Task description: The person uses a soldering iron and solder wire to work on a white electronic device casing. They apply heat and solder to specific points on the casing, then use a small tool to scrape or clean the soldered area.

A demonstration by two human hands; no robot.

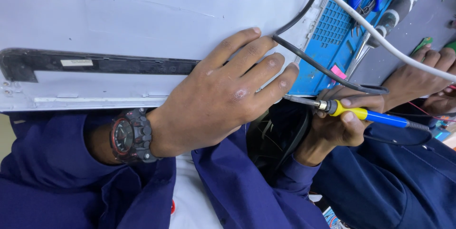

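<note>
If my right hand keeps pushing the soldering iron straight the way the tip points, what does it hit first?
The right hand aims the soldering iron leftward. Its tip runs toward the fingertips of the left hand at the grey panel's edge; those probably come first, though depth is unclear.

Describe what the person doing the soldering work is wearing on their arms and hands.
Both hands are bare, with no gloves. The left hand has a chunky black wristwatch with red accents on the wrist, below it a dark blue long sleeve pushed back slightly. The right hand comes out of a matching dark blue sleeve cuff.
</note>
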